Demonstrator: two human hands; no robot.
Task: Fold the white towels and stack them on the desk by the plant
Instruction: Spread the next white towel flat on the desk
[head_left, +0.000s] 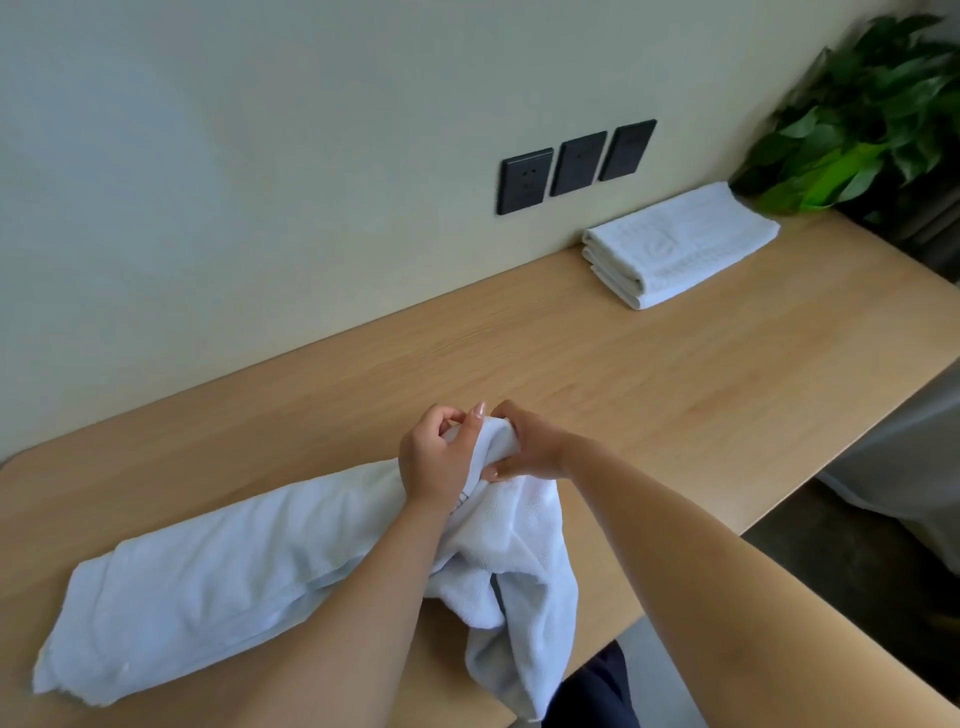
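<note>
On the desk (675, 395), well short of the plant (862, 119) and the folded towels (680, 244) beside it, left hand (434, 457) and right hand (530, 447) pinch a loose towel (218, 577)

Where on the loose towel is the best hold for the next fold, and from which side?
Probably the corners of the bunched end, from above: the left hand and right hand grip that end, the loose towel lies lengthwise leftward on the desk, and a flap hangs over the front edge.
</note>
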